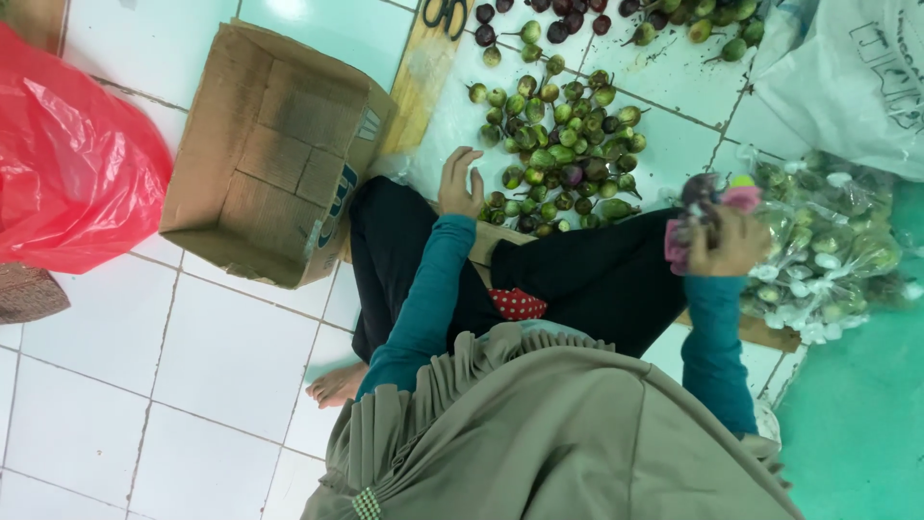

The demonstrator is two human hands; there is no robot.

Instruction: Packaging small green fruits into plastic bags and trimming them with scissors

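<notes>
We are looking down on a person who is sitting on a white tiled floor [221, 356]. At far left a red plastic bag [77, 164] is lying crumpled, and just beside it an open cardboard box [269, 154] is standing empty. Next, the left hand [462, 185] is hovering with its grip open and fingers spread, at the near edge of a heap of small green eggplants [563, 144], a few of them purple. These are looking light, firm and smooth, likely to roll, and best pinched round the body or by the stalk. Further right, the right hand [730, 246] is closing its grip on a soft pink bundle [707, 197], too blurred to identify. Just beyond it, clear bags [828, 260] of packed eggplants are piling up, below a white sack [847, 77].
</notes>
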